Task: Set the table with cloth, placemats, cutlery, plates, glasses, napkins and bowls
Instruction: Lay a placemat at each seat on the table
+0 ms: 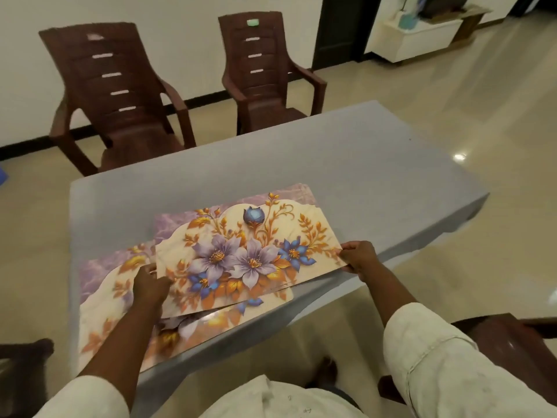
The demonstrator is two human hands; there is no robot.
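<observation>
A grey cloth (346, 164) covers the table. On its near side lie floral placemats with purple and blue flowers and orange leaves. The top placemat (241, 251) is held at both short ends. My left hand (150, 286) grips its left edge, fingers under the mat. My right hand (358, 257) pinches its right corner. Beneath it a stack of similar placemats shows at its lower edge. Another placemat (102, 297) lies flat at the table's near left corner, partly under my left arm.
Two brown plastic chairs (120, 95) (265, 70) stand beyond the table's far side. Another chair (512, 342) is at my right, and a dark chair part (21, 366) at my left. The floor is glossy tile. A white cabinet (422, 37) stands far right.
</observation>
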